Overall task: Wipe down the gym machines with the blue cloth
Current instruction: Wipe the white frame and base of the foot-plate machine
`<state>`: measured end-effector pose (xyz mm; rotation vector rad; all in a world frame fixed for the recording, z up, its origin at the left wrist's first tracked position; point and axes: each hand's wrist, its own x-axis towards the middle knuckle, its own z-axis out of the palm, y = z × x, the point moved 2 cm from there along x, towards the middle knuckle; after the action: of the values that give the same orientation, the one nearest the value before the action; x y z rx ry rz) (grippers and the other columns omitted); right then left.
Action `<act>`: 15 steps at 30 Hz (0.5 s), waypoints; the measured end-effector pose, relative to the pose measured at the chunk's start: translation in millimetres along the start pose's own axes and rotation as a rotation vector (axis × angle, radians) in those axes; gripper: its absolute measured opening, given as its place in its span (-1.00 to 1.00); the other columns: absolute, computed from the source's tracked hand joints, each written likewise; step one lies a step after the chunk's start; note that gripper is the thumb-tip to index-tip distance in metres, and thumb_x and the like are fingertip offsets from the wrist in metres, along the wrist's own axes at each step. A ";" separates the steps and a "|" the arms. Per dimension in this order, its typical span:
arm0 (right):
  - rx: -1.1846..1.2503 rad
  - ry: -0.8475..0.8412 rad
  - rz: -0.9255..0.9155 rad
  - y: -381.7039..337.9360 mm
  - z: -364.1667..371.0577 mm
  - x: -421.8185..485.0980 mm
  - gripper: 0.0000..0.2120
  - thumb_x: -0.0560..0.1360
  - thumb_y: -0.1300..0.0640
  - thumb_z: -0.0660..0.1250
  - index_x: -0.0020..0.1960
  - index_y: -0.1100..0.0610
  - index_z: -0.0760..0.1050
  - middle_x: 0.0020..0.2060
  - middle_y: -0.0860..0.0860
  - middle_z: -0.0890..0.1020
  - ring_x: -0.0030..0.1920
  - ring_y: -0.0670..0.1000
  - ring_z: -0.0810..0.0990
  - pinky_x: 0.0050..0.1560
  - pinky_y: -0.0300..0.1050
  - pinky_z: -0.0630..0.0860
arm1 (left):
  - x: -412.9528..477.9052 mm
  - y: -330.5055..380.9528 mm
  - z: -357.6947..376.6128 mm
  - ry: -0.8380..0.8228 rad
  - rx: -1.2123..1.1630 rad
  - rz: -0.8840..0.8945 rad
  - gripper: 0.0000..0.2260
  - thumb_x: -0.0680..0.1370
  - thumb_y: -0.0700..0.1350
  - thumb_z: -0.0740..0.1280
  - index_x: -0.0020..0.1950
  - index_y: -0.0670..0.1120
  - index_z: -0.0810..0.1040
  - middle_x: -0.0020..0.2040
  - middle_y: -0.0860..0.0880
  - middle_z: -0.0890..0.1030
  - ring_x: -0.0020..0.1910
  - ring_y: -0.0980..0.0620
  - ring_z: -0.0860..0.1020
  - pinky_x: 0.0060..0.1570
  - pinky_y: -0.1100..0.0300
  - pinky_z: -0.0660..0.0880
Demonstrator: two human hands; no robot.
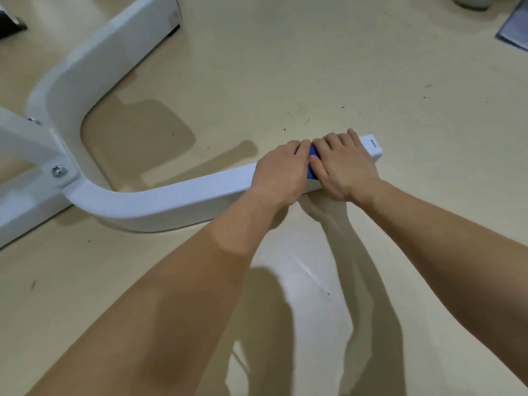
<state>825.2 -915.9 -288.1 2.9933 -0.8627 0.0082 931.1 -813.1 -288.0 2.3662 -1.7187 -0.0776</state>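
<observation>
Hands meet at centre right of the frame, on the white frame bar (171,201) of a gym machine, and the blue cloth (313,164) lies between and beneath them. Only a narrow strip of it shows in the gap between the 2 hands, draped over the top of the bar near its open end.

The left hand (280,170) sits on the left part of the cloth, its fingers (297,145) curled together over the bar's far edge and gripping the cloth against the metal.

The right hand (343,164) lies just beside it, nearly touching. Its fingers (340,140) are fairly straight and close together, laid flat across the top of the bar, and its thumb (317,164) presses on the blue strip. How far the cloth reaches under this palm is hidden.

The bar rests on a beige floor (314,67) and curves away to the left, toward a bolt (59,170) at the left edge.
</observation>
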 end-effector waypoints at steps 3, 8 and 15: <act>0.009 0.015 -0.102 -65.1 0.6 -2.1 -0.47 0.61 -0.12 -0.15 0.30 0.14 0.41 0.08 0.12 0.54 0.10 0.21 0.48 0.43 0.15 0.20 | -53.4 -46.5 -12.4 0.048 0.020 -0.058 -0.58 0.65 -0.10 0.14 0.52 -0.11 0.27 0.35 -0.03 0.46 0.21 -0.06 0.49 0.05 0.11 0.42; 0.081 0.049 -0.246 -194.3 2.5 -0.7 -0.43 0.62 -0.14 -0.11 0.43 0.17 0.34 0.16 0.12 0.52 0.14 0.21 0.44 0.39 0.14 0.24 | -149.2 -145.8 -32.0 0.090 0.125 -0.092 -0.55 0.66 -0.10 0.16 0.54 -0.17 0.25 0.46 -0.08 0.39 0.38 -0.05 0.41 0.31 0.11 0.39; 0.081 -0.023 -0.329 -311.9 -2.3 12.7 -0.33 0.59 -0.17 -0.22 0.51 0.18 0.24 0.28 0.10 0.50 0.21 0.21 0.45 0.43 0.16 0.19 | -218.5 -231.3 -68.1 -0.041 0.062 -0.237 -0.53 0.71 -0.05 0.05 0.61 -0.08 0.07 0.60 0.00 0.11 0.58 0.04 0.06 0.52 0.17 0.09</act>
<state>1001.8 -658.6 -293.1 3.1765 -0.3708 0.0019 1089.4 -528.8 -287.1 2.6223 -1.4693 -0.1126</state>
